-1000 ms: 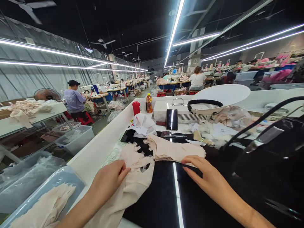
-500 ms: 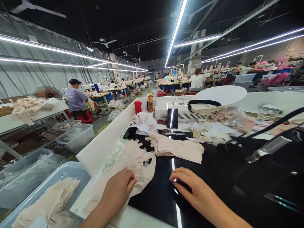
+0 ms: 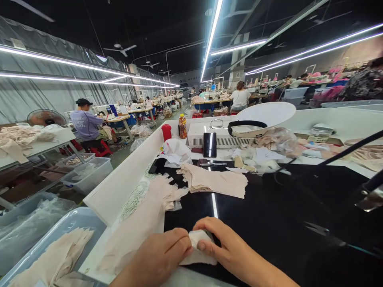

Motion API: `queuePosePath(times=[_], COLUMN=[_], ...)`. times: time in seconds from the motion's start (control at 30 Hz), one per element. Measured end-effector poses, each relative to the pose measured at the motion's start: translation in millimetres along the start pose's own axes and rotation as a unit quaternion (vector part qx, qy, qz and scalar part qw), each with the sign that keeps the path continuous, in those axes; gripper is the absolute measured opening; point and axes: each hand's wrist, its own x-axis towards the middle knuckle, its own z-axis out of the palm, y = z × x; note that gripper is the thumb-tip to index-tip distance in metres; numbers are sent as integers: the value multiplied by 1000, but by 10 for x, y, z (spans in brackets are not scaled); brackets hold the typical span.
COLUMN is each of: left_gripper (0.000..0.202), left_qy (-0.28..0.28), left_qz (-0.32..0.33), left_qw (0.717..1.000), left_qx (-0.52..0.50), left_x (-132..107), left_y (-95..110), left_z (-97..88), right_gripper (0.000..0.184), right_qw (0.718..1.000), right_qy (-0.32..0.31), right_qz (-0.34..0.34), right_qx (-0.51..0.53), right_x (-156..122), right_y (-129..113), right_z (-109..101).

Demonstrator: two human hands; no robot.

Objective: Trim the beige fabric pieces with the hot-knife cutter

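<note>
A pale beige fabric piece (image 3: 201, 257) bends up between my two hands over the near edge of the black worktop (image 3: 269, 223). My left hand (image 3: 161, 253) is closed on its left side, the fingertips pressed together. My right hand (image 3: 224, 243) pinches the other side between thumb and fingers. Part of the piece is hidden behind the hands. Beyond them lies a stack of beige fabric pieces (image 3: 215, 181). Left of my hands a pile of similar pieces (image 3: 139, 219) spreads along the white ledge.
A pair of thread snips (image 3: 317, 228) lies at right, near a dark curved arm (image 3: 335, 153). Behind the stack stand a phone (image 3: 210, 144), a drink bottle (image 3: 182, 126) and a white hat (image 3: 266, 115). A blue tub (image 3: 89, 217) holds fabric at lower left. Co-workers sit farther off.
My left hand has lifted a piece from the left pile and brought it rightward. My right hand, open before, has come in and now grips it. The view has shifted slightly.
</note>
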Motion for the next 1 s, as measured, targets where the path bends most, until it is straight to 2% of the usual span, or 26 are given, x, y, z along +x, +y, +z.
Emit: queuePosePath(times=[0.1,0.23,0.3,0.4,0.47,0.53,0.63,0.77,0.9,1.0], left_gripper=[23,20,22,53,65,63,58,56,56,54], left_qy=[-5,35,63,52,5,-24,-13,2,-3,-13], left_qz=[-8,-64,-135,-226,-234,-234,-255,-277,-307,-317], left_qw=[999,980,940,848,804,784,781,806,823,831], left_qx=[-41,-186,-307,-477,-546,-575,-569,-523,-478,-457], left_x=[45,84,110,181,248,318,405,472,506,533], left_y=[26,13,-6,-3,36,97,182,232,248,250], left_z=[-44,29,120,248,296,312,291,218,149,119], right_gripper=[45,52,54,50,45,42,44,46,32,22], right_qw=[1000,992,983,974,974,974,964,938,941,949], right_qy=[-13,-22,0,21,28,38,32,-45,-105,-104], right_qz=[-2,21,31,19,14,16,38,106,148,173], right_qx=[-5,124,178,223,226,221,260,327,285,241], right_x=[-31,-69,-94,-137,-166,-193,-232,-312,-410,-460], right_y=[1,-31,-58,-72,-63,-48,-26,-1,-11,-55], right_z=[34,38,21,-3,-7,-4,-9,-56,-89,-69])
